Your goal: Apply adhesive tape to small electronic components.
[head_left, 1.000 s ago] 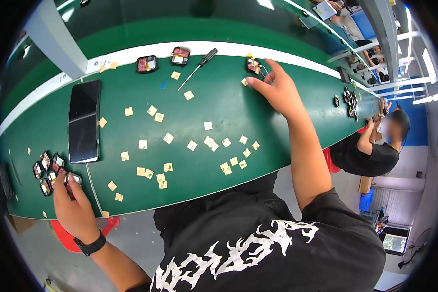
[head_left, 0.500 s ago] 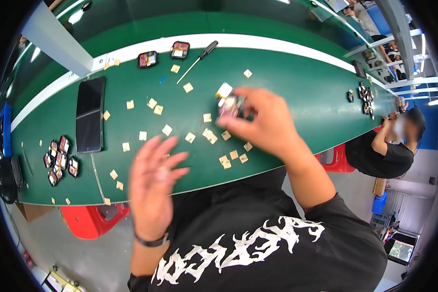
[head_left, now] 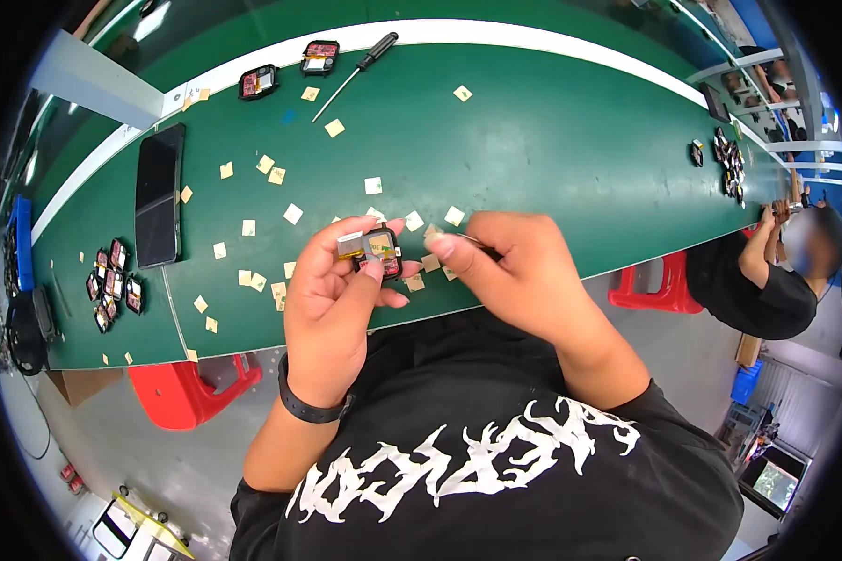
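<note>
My left hand (head_left: 332,304) grips a small open black case (head_left: 390,266), like a watch body, with a reddish board inside. A silver battery-like pouch (head_left: 351,245) sticks out at its left side. A tan square (head_left: 382,245) lies on the case, beside my left thumb. My right hand (head_left: 515,257) is just right of the case, thumb and forefinger pinched on a small pale piece (head_left: 433,235). Something thin and dark shows behind those fingers, too hidden to name. Loose pale adhesive squares (head_left: 293,214) are scattered over the green table (head_left: 571,140) around both hands.
Two similar cases (head_left: 258,82) and a screwdriver (head_left: 355,77) lie at the far edge. A black phone-like slab (head_left: 159,196) sits left, with a cluster of cases (head_left: 112,283) beyond it. Red stools (head_left: 187,388) stand below. A co-worker (head_left: 758,271) sits at the right.
The case has passed from my right hand to my left, which was open and empty. My right hand now pinches a small pale piece. The view has shifted slightly.
</note>
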Action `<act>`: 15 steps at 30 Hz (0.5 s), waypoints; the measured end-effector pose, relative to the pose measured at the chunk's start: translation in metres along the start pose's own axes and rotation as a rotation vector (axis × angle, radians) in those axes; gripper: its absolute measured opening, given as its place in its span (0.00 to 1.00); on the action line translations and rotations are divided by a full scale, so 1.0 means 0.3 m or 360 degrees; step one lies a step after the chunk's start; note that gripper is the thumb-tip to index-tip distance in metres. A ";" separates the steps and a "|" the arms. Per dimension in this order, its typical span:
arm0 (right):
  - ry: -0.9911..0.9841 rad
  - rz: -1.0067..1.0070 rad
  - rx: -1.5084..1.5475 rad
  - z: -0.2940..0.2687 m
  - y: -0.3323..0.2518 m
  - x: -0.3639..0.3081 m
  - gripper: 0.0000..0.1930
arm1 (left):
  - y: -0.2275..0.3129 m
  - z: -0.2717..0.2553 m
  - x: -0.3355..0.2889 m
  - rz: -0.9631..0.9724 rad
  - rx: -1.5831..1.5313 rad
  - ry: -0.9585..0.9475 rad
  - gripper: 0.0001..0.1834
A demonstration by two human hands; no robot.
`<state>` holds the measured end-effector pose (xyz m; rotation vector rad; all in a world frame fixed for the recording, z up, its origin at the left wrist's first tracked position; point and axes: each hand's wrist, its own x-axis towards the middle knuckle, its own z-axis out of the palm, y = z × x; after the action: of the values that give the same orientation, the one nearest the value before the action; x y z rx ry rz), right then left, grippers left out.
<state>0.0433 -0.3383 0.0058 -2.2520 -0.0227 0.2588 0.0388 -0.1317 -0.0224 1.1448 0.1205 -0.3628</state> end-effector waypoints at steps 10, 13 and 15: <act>0.0053 -0.0565 0.0032 0.064 0.029 -0.013 0.06 | -0.072 0.040 -0.003 0.0269 0.0422 0.0046 0.18; 0.0029 -0.0478 -0.0071 0.064 0.026 -0.003 0.05 | -0.094 0.042 -0.004 0.0358 0.0544 0.0030 0.18; 0.0039 -0.0531 -0.0121 0.066 0.030 0.003 0.05 | -0.104 0.038 -0.004 0.0432 0.0846 0.0041 0.18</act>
<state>0.0397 -0.3288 -0.0134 -2.2827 -0.3973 0.0510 0.0260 -0.1530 -0.0445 1.6689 -0.1172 -0.1375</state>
